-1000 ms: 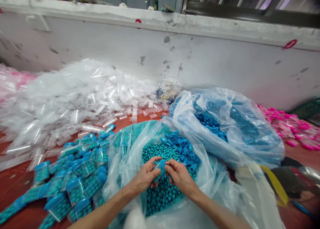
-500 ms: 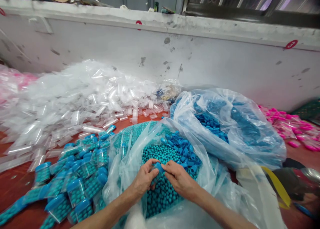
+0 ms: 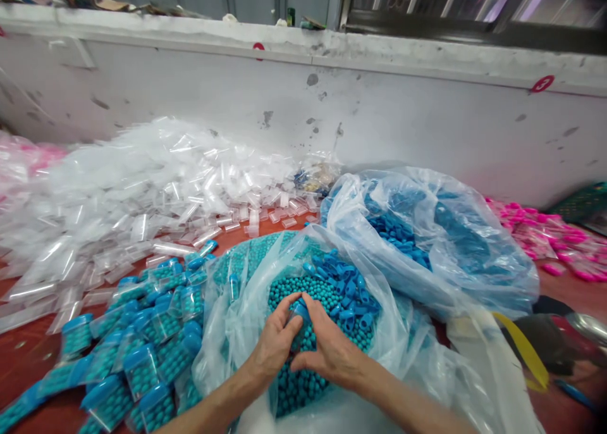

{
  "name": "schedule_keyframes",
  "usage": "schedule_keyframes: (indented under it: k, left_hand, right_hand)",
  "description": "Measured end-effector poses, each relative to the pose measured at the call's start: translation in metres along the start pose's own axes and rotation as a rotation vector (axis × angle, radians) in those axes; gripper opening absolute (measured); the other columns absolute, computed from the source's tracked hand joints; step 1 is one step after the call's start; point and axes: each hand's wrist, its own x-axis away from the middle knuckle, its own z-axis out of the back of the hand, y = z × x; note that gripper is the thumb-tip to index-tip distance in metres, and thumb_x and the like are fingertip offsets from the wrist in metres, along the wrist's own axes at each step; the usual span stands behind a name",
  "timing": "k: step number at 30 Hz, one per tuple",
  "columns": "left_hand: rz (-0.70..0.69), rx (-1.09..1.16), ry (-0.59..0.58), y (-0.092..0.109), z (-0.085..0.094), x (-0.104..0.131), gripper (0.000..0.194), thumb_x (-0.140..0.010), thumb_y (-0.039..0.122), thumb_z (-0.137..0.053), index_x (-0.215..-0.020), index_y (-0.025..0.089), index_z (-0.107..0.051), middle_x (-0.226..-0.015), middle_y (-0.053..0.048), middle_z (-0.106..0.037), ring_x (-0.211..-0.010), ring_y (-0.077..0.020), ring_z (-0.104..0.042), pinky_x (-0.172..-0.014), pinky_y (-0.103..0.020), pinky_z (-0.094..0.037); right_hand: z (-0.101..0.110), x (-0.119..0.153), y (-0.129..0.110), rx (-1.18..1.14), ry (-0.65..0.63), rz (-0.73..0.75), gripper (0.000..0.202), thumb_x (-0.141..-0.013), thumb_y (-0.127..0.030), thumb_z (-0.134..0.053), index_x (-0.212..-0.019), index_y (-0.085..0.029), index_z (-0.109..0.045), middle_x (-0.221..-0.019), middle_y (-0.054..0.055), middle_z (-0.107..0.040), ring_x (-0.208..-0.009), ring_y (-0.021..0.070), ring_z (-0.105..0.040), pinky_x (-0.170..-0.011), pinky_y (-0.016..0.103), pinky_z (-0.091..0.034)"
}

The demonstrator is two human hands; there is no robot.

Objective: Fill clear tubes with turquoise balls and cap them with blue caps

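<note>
My left hand [image 3: 271, 340] is closed around a small clear plastic container with a blue cap [image 3: 300, 311], its thumb and index finger at the cap. Much of the container is hidden by the fingers. My right hand [image 3: 332, 347] is beside it with thumb and index finger spread wide, the index fingertip near the cap's far side. Both hands are over an open clear plastic bag [image 3: 251, 317] of teal beads [image 3: 303, 390]. Loose blue caps [image 3: 348, 291] lie on the beads at the bag's right side.
Left of the bag, capped containers filled with teal beads [image 3: 142, 364] are piled on the red table [image 3: 19, 352]. Behind them rises a heap of clear empty containers [image 3: 156, 181]. A second bag [image 3: 474, 244] holds blue caps. Pink pieces [image 3: 545, 238] lie far right, near a white wall [image 3: 403, 117].
My right thumb and index finger have parted from their pinch at the blue cap and spread apart. My left hand keeps hold of the container. The whole view has shifted slightly.
</note>
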Motion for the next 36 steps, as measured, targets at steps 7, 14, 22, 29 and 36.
schedule_keyframes:
  k: [7, 14, 22, 29, 36]
  left_hand:
    - [-0.010, 0.036, -0.002, 0.001, 0.001, 0.002, 0.042, -0.069, 0.032, -0.061, -0.108, 0.018, -0.053, -0.080, -0.001, -0.061, -0.077, -0.0165, -0.052, -0.073, -0.026, -0.040]
    - [0.013, -0.084, 0.073, -0.001, -0.008, 0.002, 0.022, -0.069, 0.026, -0.057, -0.089, 0.018, -0.056, -0.063, 0.004, -0.053, -0.061, -0.0118, -0.046, -0.060, -0.022, -0.036]
    - [-0.007, -0.202, 0.008, 0.004, 0.001, -0.001, 0.028, -0.074, 0.032, -0.052, -0.098, 0.017, -0.052, -0.059, 0.005, -0.048, -0.052, -0.0093, -0.041, -0.051, -0.020, -0.034]
    - [-0.225, -1.024, 0.228, 0.045, 0.091, 0.020, 0.031, -0.080, 0.034, -0.044, -0.109, 0.024, -0.052, -0.094, -0.004, -0.060, -0.087, -0.0218, -0.057, -0.076, -0.034, -0.045]
    - [-0.584, -1.556, 0.218, 0.017, 0.078, 0.050, 0.031, -0.084, 0.017, -0.037, -0.112, 0.015, -0.051, -0.112, -0.012, -0.057, -0.117, -0.0283, -0.041, -0.097, -0.045, -0.033]
  right_hand:
    - [-0.017, 0.003, 0.000, 0.192, 0.122, 0.069, 0.080, -0.066, -0.039, -0.064, -0.130, -0.008, -0.028, -0.115, 0.020, -0.048, -0.103, 0.0294, -0.052, -0.083, 0.043, -0.044]
    - [-0.028, 0.004, 0.009, 0.335, 0.220, 0.125, 0.076, -0.060, -0.034, -0.064, -0.123, -0.009, -0.031, -0.105, 0.018, -0.052, -0.091, 0.0313, -0.058, -0.073, 0.043, -0.048]
    - [-0.013, -0.001, -0.008, 0.339, 0.080, 0.051, 0.075, -0.067, -0.038, -0.061, -0.128, -0.011, -0.028, -0.109, 0.017, -0.051, -0.092, 0.0289, -0.056, -0.072, 0.040, -0.046]
    - [0.034, 0.037, 0.003, 0.428, -0.347, -0.036, 0.025, -0.088, -0.030, -0.039, -0.100, -0.017, -0.056, -0.087, 0.007, -0.062, -0.084, 0.0201, -0.057, -0.073, 0.030, -0.039]
    - [0.042, 0.082, 0.003, 0.407, -0.572, 0.076, 0.030, -0.090, -0.028, -0.036, -0.070, -0.018, -0.056, -0.074, 0.000, -0.060, -0.076, 0.0136, -0.053, -0.076, 0.027, -0.032]
